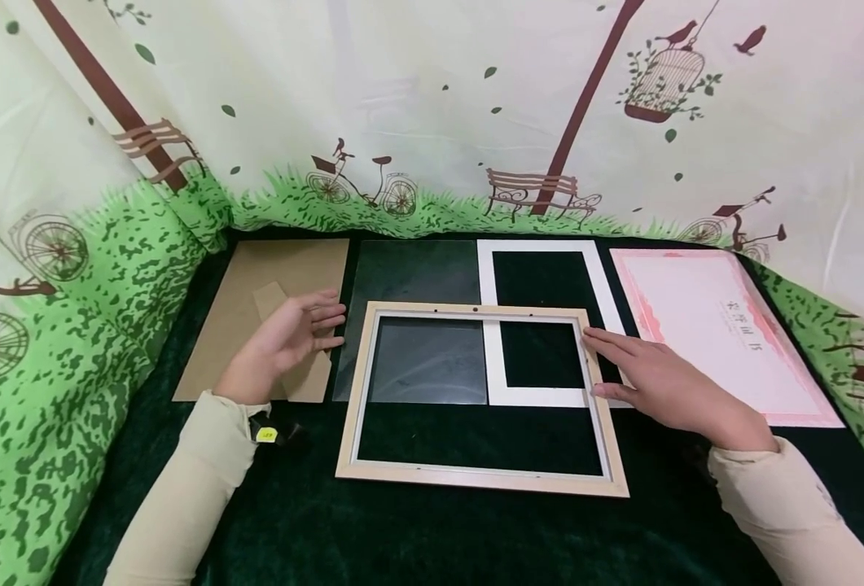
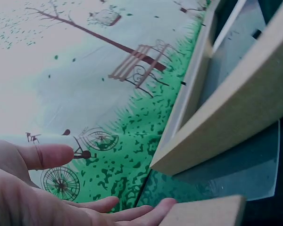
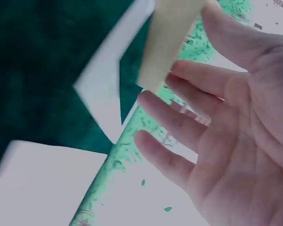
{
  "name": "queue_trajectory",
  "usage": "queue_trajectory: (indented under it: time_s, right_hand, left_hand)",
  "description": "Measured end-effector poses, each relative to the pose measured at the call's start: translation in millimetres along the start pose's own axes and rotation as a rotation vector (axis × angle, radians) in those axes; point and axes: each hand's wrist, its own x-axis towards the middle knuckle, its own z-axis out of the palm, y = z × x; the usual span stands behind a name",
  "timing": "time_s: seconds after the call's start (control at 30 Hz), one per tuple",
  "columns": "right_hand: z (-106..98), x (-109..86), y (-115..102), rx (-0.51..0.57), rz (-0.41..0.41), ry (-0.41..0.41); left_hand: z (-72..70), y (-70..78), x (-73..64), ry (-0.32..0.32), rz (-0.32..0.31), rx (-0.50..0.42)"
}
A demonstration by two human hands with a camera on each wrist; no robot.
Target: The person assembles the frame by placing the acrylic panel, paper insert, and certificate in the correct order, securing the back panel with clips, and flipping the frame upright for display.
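Note:
A light wooden picture frame (image 1: 475, 478) lies at the centre, overlapping a transparent sheet (image 1: 417, 273) and a white mat (image 1: 486, 281). My right hand (image 1: 666, 382) touches the frame's right side with extended fingers; the right wrist view shows its thumb and fingertips right at the wooden rail (image 3: 170, 42). My left hand (image 1: 288, 334) is over the brown backing board (image 1: 292, 260), left of the frame and apart from it. Its fingers are spread and hold nothing, while in the left wrist view the frame's corner (image 2: 179, 157) stands beyond them.
To the right lies a pink-bordered sheet of paper (image 1: 688, 325) with printed characters. A dark green velvet cloth (image 1: 475, 537) covers the table. Behind and along both sides hangs a printed curtain (image 1: 402, 98) with trees, benches and bicycles.

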Motion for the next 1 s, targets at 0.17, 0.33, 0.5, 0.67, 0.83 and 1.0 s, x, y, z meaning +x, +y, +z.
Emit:
queue_trajectory:
  time_s: [0.17, 0.33, 0.5, 0.67, 0.83, 1.0]
  right_hand:
    - [-18.6, 17.9, -18.8, -0.046, -0.065, -0.009]
    - [-28.2, 74.3, -45.8, -0.004, -0.158, -0.057]
    - [-19.5, 136.9, -55.0, 0.083, -0.061, -0.152]
    - [-1.5, 163.9, -59.0, 0.105, 0.033, -0.187]
    - [5.6, 162.1, -66.0, 0.036, 0.022, -0.134]
    - [9.1, 161.8, -66.0, 0.040, 0.012, -0.105]
  left_hand:
    - [-2.7, 1.0, -1.1, -0.036, -0.013, -0.066]
    - [-2.9, 0.6, 2.1, -0.045, -0.005, -0.086]
    - [-2.8, -0.7, 4.9, -0.032, -0.010, -0.088]
    - [-0.5, -1.3, 5.6, -0.025, -0.028, -0.060]
    - [0.0, 0.4, 6.5, -0.013, -0.027, -0.109]
    - [-2.7, 1.0, 5.9, 0.020, -0.013, -0.242]
